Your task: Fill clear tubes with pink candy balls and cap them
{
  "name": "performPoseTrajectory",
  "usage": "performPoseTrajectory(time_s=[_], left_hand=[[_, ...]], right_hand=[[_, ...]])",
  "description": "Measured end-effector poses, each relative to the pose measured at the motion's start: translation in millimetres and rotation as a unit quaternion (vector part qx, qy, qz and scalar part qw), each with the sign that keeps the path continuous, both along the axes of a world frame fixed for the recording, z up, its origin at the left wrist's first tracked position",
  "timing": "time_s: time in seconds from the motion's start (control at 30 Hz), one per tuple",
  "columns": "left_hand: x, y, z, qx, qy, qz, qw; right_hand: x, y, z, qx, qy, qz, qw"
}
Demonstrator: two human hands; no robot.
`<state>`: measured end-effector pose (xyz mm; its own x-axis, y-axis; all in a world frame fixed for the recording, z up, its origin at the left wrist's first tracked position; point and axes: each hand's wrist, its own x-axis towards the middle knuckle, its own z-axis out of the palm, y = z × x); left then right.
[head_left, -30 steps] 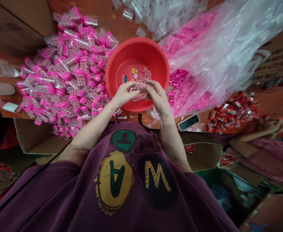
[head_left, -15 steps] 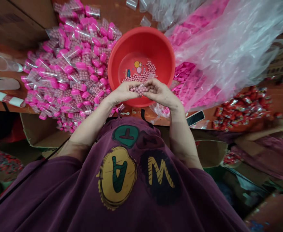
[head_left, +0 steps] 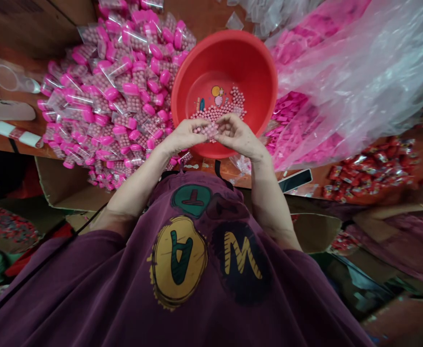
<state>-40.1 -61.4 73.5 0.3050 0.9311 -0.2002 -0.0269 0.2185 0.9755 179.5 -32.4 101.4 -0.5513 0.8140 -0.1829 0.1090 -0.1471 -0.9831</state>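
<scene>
My left hand (head_left: 183, 137) and my right hand (head_left: 238, 137) meet over the near rim of a red plastic bowl (head_left: 254, 62). Both are closed on a small clear tube of pink beads (head_left: 209, 130), pinched between the fingertips. Loose pink beads (head_left: 220, 111) lie on the bowl's bottom just beyond my fingers. To the left of the bowl is a big heap of filled tubes with pink caps in clear bags (head_left: 120, 91).
A large clear plastic bag with pink pieces (head_left: 327, 82) lies right of the bowl. Empty clear tubes (head_left: 269, 12) sit behind it. A phone (head_left: 294, 180) rests at the table edge, red wrapped sweets (head_left: 370, 168) further right. Cardboard boxes (head_left: 66, 185) stand below the table.
My hands stay together on the bead tube. The view has shifted, so bowl and heap sit higher and more to the right in the picture.
</scene>
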Motion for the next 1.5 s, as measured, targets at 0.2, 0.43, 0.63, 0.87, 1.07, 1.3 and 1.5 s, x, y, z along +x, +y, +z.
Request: performPoseTrajectory(time_s=[0.2, 0.43, 0.63, 0.87, 1.07, 1.3, 1.5], left_hand=[[-3.6, 0.8, -11.6, -0.006, 0.003, 0.032, 0.999], [-1.8, 3.0, -11.0, 0.018, -0.042, -0.040, 0.998], [11.2, 4.8, -15.0, 0.060, -0.036, -0.066, 0.995], [49.0, 3.6, -28.3, 0.039, 0.036, 0.095, 0.994], [77.8, -2.5, -32.3, 0.081, 0.118, 0.074, 0.987], [91.3, 6.0, -18.9, 0.020, 0.131, 0.099, 0.986], [105.3, 12.4, 0.7, 0.026, 0.125, 0.050, 0.991]], right_hand=[[-2.2, 0.9, -2.4, 0.001, -0.022, -0.035, 0.999], [-5.6, 6.5, 3.3, 0.048, -0.053, -0.062, 0.996], [-5.5, 6.6, -1.8, 0.070, -0.066, -0.094, 0.991], [-19.1, -15.2, -19.4, 0.102, -0.111, -0.213, 0.965], [-12.7, -41.9, -29.9, 0.144, -0.140, -0.271, 0.941], [94.9, -29.6, -82.3, 0.046, -0.246, -0.443, 0.861], [152.4, 24.2, -106.8, 0.007, -0.495, -0.422, 0.760]])
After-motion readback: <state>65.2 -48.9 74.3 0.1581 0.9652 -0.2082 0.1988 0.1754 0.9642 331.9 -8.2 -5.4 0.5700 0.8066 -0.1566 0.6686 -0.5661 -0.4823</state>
